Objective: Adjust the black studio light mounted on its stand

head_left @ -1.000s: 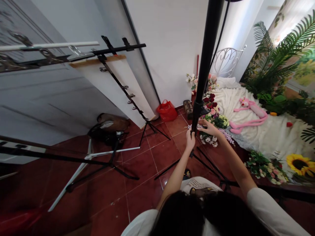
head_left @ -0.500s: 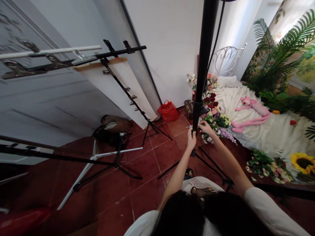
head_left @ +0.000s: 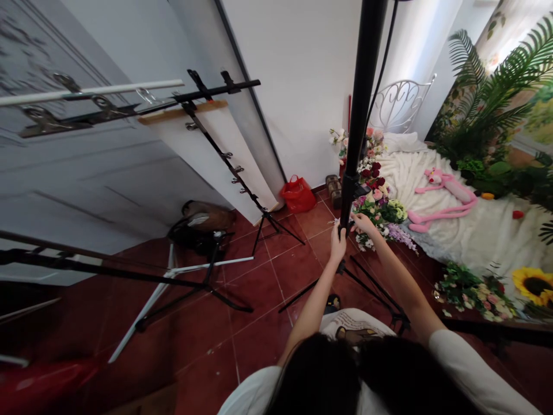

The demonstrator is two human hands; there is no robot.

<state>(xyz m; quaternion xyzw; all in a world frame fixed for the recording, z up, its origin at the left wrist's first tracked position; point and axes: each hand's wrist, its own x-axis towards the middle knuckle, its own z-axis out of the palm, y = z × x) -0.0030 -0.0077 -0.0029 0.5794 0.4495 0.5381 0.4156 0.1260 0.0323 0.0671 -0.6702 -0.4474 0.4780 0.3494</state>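
Note:
A tall black stand (head_left: 358,98) rises upright in front of me, its tripod legs spread on the floor by my feet. My left hand (head_left: 338,243) is wrapped round the lower part of its pole. On the right side of the pole, my right hand (head_left: 363,225) has its fingers pinched at a small dark part, perhaps a knob, mostly hidden by the fingers. A thin black cable (head_left: 380,69) hangs beside the upper pole.
Artificial flowers (head_left: 378,199) lie just beyond my right hand, beside a cream blanket (head_left: 401,173) with a pink plush toy (head_left: 458,190). Black and white stands (head_left: 155,300) spread at left. A red bag (head_left: 298,194) sits by the wall.
My right hand has turned slightly and its fingers have drawn closer to the pole. My left hand keeps its hold. The view has shifted slightly.

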